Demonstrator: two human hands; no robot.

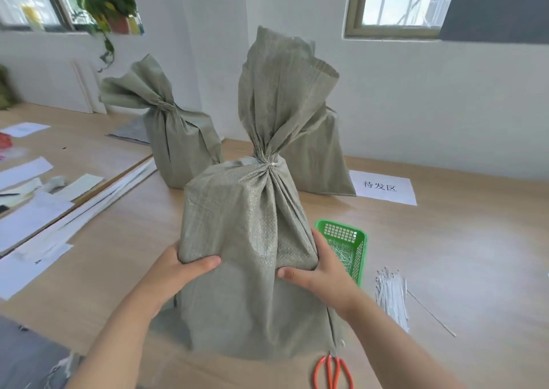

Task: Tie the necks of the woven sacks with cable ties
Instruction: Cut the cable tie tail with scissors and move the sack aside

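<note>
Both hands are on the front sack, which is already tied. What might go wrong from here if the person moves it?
1. The green basket sits close beside the right hand; swinging the front sack rightward may tip it and spill its contents.
2. The scissors lie at the sack's near edge and might be dragged along.
3. The left hand and the right grip only the sides, so the sack may slip.

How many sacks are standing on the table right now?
3. Front sack between left hand and right hand; second sack back left; third sack behind the front one, partly hidden. More could sit behind.
</note>
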